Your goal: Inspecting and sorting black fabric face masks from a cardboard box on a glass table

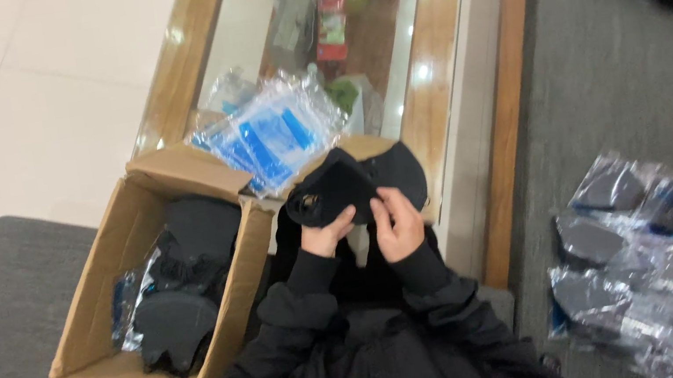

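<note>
Holding a black mask [358,181] at frame centre, both hands pinch its lower edge: left hand [327,235], right hand [398,224], thumbs on top, keeping it spread for handling. Open box [101,340] of masks lower left; bagged masks [632,260] lower right; empty bags [270,132] above.

An open brown cardboard box [104,357] sits on grey fabric, holding black moulded pieces [182,283]. A heap of clear plastic bags with blue print [271,136] lies on the wood-framed glass table [455,29]. Bagged dark pieces [632,260] rest on the grey seat [602,60].
</note>
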